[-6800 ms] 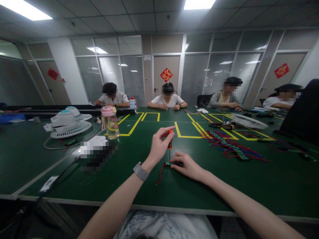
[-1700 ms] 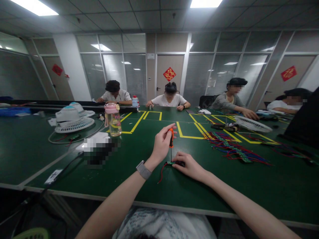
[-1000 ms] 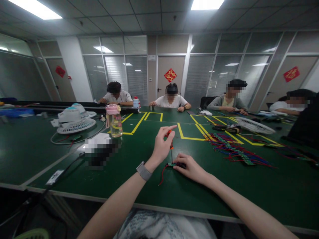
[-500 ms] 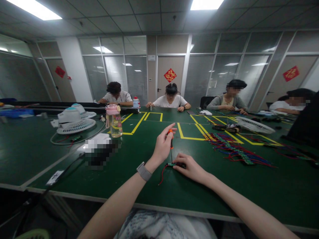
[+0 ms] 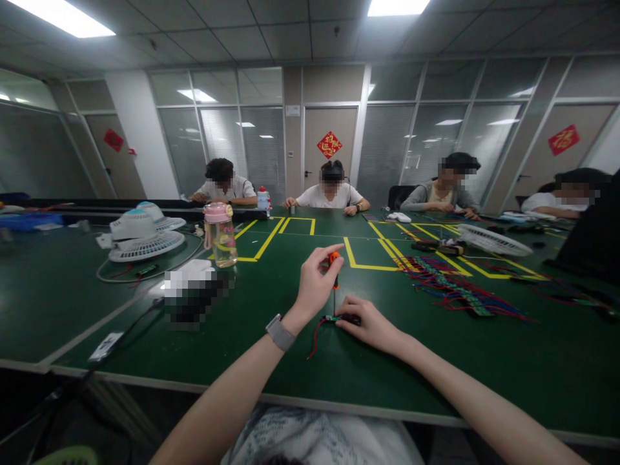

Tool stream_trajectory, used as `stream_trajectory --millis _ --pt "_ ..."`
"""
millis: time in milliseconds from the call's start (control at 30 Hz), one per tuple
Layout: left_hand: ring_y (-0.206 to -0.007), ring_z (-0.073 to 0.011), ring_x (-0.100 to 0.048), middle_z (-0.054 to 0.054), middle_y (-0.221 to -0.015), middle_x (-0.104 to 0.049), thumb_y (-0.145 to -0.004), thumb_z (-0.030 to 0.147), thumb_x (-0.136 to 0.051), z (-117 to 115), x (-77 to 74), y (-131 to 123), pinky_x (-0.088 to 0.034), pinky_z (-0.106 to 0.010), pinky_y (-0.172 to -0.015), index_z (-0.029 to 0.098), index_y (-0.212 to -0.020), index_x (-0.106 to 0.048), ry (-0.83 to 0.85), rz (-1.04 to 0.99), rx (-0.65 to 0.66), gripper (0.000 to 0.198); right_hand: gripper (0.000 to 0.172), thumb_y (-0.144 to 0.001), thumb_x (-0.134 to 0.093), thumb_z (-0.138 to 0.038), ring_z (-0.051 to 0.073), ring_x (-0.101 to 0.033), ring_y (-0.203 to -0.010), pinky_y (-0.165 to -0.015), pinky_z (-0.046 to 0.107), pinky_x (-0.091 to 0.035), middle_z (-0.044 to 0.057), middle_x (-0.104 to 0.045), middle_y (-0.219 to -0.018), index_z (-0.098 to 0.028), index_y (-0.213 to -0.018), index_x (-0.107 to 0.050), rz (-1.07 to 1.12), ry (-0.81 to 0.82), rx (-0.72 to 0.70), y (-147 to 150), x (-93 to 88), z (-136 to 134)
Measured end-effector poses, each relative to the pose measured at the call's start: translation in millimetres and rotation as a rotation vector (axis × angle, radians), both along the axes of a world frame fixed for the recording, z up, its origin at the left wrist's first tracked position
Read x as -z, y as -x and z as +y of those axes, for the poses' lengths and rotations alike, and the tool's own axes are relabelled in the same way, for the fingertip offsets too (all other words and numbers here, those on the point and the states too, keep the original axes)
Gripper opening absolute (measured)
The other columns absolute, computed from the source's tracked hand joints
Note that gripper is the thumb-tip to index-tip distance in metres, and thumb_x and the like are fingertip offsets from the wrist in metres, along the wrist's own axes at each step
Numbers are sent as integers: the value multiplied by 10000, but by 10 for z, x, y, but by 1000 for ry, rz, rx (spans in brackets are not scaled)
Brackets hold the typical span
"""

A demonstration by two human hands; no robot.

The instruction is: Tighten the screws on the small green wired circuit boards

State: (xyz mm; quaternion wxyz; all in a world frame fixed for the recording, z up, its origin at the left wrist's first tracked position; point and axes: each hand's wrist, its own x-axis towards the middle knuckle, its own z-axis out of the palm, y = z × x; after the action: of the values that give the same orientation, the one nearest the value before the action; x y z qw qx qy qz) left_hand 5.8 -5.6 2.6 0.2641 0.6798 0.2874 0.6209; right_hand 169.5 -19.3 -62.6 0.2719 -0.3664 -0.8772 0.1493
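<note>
Between the thumb and fingers of my left hand [image 5: 316, 279] is the orange-and-black handle of a screwdriver [image 5: 334, 284]. It stands upright, and its thin shaft reaches down to a small green circuit board [image 5: 331, 318] on the table. My right hand [image 5: 364, 320] is closed on the board's right end, where a dark part shows under the fingers. A red wire [image 5: 315, 339] trails from the board's left side toward me. The screwdriver's tip is too small to make out against the board.
Rows of wired circuit boards [image 5: 453, 284] lie to the right, near a white fan grille [image 5: 494, 240]. At left stand a pink-lidded bottle [image 5: 221, 236] and white fans [image 5: 145, 242]. Yellow tape [image 5: 372, 268] marks the green table [image 5: 271, 368]. Several people sit across from me.
My left hand's fingers have shifted on the screwdriver handle, with the thumb and fingers now curled more around its top. My right hand and the board stay in place.
</note>
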Motion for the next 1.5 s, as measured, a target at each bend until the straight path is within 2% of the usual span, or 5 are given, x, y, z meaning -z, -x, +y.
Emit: stream_trajectory --millis 300,500,700,933,1500 --pt "-881 -150 -637 -83 -1089 -630 -934 258 -463 -2 -18 -12 -545 -272 -744 197 -1209 -609 85 -96 124 318 149 -878 -606 -246 157 -580 -739 -682 260 -468 44 -582 -861 -165 -940 -715 1 3 -5 -4 -6 -6" --pt "-903 -147 -584 -46 -994 -565 -845 289 -632 -53 -11 -18 -494 -262 -821 222 -1021 -705 -64 26 -162 202 146 -879 -604 -250 157 -578 -723 -673 266 -467 43 -577 -844 -167 -924 -716 15 -2 -6 0 1 -5" --pt "-890 -160 -639 -96 -1136 -623 -964 285 -390 -26 27 -45 -543 -284 -739 199 -1270 -567 88 -113 135 363 151 -876 -610 -249 163 -578 -739 -676 267 -463 47 -588 -853 -164 -939 -717 5 -3 2 2 -8 -12" --pt "-931 -152 -583 -55 -1026 -565 -886 301 -575 -83 -15 -32 -493 -265 -838 229 -1070 -699 -60 54 -91 233 153 -885 -604 -261 161 -574 -746 -685 267 -459 43 -589 -850 -167 -934 -714 4 -19 5 -4 17 3" --pt "-1043 -172 -601 -78 -1186 -592 -924 267 -495 -44 -13 -19 -512 -280 -866 228 -1154 -668 -23 -26 -14 290 181 -892 -592 -299 168 -586 -756 -695 275 -477 49 -591 -867 -174 -946 -712 8 -1 -3 -14 8 0"
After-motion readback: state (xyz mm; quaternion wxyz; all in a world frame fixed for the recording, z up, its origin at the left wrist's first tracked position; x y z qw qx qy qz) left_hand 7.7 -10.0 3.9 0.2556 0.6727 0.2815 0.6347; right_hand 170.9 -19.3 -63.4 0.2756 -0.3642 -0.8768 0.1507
